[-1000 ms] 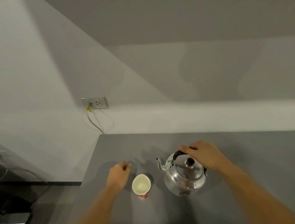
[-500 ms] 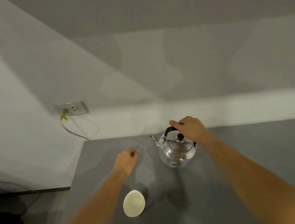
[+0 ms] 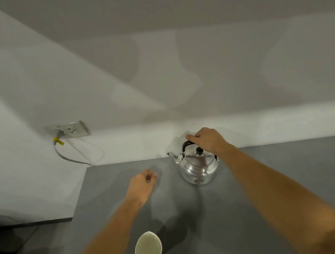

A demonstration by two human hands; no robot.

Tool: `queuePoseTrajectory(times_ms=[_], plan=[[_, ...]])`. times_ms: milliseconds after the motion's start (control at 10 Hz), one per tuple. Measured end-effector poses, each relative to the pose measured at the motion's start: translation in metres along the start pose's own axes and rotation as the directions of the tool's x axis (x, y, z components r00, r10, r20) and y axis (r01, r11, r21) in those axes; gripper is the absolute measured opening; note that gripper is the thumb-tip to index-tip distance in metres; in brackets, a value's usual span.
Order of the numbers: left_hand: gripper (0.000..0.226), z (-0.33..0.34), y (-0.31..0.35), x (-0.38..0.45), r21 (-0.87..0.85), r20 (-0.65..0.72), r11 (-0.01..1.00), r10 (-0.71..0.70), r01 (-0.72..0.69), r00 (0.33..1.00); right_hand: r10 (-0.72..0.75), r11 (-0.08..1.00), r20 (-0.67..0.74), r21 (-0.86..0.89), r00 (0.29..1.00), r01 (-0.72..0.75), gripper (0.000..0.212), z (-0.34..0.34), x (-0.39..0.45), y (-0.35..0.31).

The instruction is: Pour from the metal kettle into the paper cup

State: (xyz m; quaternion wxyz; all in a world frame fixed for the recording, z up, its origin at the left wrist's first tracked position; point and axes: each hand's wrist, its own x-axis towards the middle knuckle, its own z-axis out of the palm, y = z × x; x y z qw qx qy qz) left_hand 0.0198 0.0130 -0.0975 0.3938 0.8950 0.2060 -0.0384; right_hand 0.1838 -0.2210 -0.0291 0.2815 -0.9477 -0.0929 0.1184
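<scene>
Two bare hands are over the grey table (image 3: 267,179). Your right hand (image 3: 207,140) is wrapped around the black handle (image 3: 186,144) of the metal kettle (image 3: 199,167), fingers curled over the top of it. The kettle sits upright near the table's far edge, close to the wall, its spout (image 3: 172,158) pointing left and its black lid knob (image 3: 199,151) just beside your wrist. Your left hand (image 3: 142,186) is loosely curled into a near fist, holding nothing, just left of the kettle; you cannot tell whether it touches the table. The paper cup (image 3: 148,249) stands well apart from the kettle at the near edge, beside your left forearm, its mouth facing up. No writing can be read on kettle or cup; the small mark low on the kettle's body is too blurred. A wall socket (image 3: 70,130) with a grey cable (image 3: 68,156) sits at left. Compared with half a second ago, your grip and your left hand's curl are unchanged; everything merely sits a little lower in view.
</scene>
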Motion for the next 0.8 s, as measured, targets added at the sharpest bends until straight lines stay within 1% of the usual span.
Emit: queuePoseTrajectory(times_ms=[300, 500, 600, 700, 800], plan=[[0.020, 0.002, -0.004, -0.006, -0.022, 0.008, 0.999, -0.022, 0.023, 1.000, -0.020, 1.000, -0.005, -0.020, 1.000, 0.020, 0.060, 0.007, 0.004, 0.003], [0.018, -0.002, -0.001, -0.013, -0.012, 0.004, 1.000, 0.000, 0.000, 1.000, -0.028, 0.999, 0.011, -0.031, 1.000, 0.028, 0.058, 0.007, -0.002, 0.002], [0.018, -0.008, 0.005, -0.019, -0.009, 0.001, 1.000, 0.028, -0.028, 1.000, -0.059, 0.996, 0.028, -0.061, 0.998, 0.060, 0.053, 0.001, -0.010, 0.001], [0.019, -0.019, 0.017, -0.026, -0.001, -0.015, 0.997, 0.073, -0.073, 0.997, -0.140, 0.983, -0.044, -0.123, 0.989, 0.134, 0.038, -0.011, -0.020, -0.007], [0.018, -0.032, 0.035, -0.036, 0.011, -0.067, 0.994, 0.108, -0.107, 0.992, -0.259, 0.957, -0.113, -0.166, 0.959, 0.239, 0.032, -0.027, -0.037, -0.021]])
